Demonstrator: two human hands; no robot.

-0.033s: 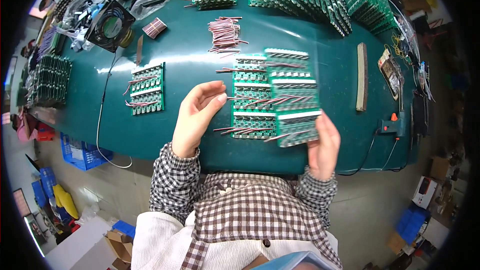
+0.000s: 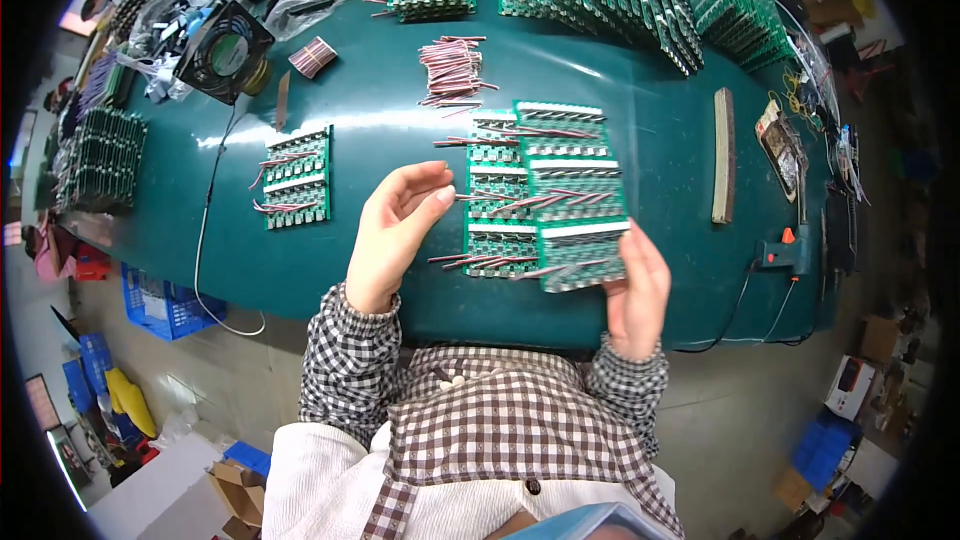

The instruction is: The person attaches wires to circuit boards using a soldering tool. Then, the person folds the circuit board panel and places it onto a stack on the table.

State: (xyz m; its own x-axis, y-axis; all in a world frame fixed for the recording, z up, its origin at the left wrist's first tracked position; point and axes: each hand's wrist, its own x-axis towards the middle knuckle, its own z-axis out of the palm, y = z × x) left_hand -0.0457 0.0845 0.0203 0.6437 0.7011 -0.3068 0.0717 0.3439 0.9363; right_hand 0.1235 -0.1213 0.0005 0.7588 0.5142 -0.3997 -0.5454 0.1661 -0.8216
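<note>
My right hand (image 2: pixel 640 290) grips the lower right edge of a green circuit board (image 2: pixel 575 175) with white connector strips and red, white and dark wires. This board is raised and slightly tilted, overlapping another green circuit board (image 2: pixel 492 205) that lies flat in front of me. To the left of the flat board, my left hand (image 2: pixel 397 225) has its thumb and index finger apart. Its thumb tip is by the wire ends of the middle row; whether it touches them I cannot tell.
A bundle of loose wires (image 2: pixel 451 72) lies beyond the boards, with a banded wire bundle (image 2: pixel 312 57) and black fan (image 2: pixel 225 52) farther left. Another board (image 2: pixel 298 178) is at left. Board stacks (image 2: pixel 600 0) line the far edge. At right are a wooden bar (image 2: pixel 723 155) and glue gun (image 2: pixel 783 252).
My right hand has moved slightly left with the raised board, which now covers more of the flat board. My left hand stays in place.
</note>
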